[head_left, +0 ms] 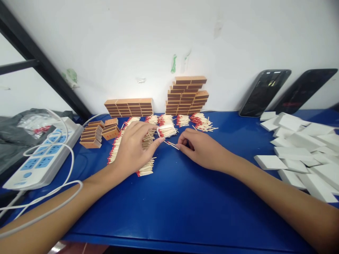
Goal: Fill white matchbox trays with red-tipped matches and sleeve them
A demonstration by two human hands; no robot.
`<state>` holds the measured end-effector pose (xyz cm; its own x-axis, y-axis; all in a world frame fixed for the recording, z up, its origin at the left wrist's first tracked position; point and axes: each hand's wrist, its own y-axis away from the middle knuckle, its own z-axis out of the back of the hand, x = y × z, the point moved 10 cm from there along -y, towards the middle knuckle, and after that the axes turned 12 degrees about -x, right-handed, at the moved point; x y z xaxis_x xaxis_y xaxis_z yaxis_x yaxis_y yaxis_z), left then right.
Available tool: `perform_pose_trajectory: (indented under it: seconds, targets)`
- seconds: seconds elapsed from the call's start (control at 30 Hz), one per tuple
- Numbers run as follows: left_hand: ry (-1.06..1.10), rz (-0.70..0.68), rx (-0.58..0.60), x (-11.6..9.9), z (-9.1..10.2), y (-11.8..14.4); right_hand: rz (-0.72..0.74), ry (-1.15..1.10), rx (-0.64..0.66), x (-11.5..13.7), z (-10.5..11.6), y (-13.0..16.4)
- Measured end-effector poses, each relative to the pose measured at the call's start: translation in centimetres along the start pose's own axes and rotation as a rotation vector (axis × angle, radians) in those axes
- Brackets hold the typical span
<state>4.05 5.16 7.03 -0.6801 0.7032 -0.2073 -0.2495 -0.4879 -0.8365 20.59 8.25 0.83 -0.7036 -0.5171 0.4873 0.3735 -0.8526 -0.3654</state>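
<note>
Two hands meet at the centre of the frame on the blue tabletop (169,197). The left hand (134,148) pinches a small tray of matches (166,131) in its fingers; the right hand (200,148) grips a few loose matches (172,144) (red heads leftward). Match piles (144,141) crowd behind the left hand. Stacked matchboxes (186,95) line the wall, white sleeves (299,151) lie right, a power strip (42,155) left.

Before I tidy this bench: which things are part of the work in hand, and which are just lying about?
In use:
left hand
right hand
matches pinched between them
filled tray
match piles
brown box stacks
white trays

Lying about:
power strip
two phones
grey bag
</note>
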Motion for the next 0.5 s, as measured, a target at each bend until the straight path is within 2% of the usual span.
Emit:
perform_pose_trajectory:
  seconds: [0.13,0.3,0.4,0.5]
  targets:
    - [-0.002,-0.007,-0.011,-0.1,0.1,0.0,-0.025,0.066,-0.009,0.3,-0.6,0.5]
    - [-0.014,-0.001,0.021,0.2,-0.3,0.1,-0.045,0.077,0.106,0.4,-1.1,0.6]
    - [-0.034,-0.001,0.045,0.5,-0.6,0.2,-0.053,0.082,0.134,0.0,-0.5,0.3]
    - [-0.073,-0.014,0.064,0.7,-0.7,0.3,-0.018,0.065,0.083,0.0,0.8,-0.3]
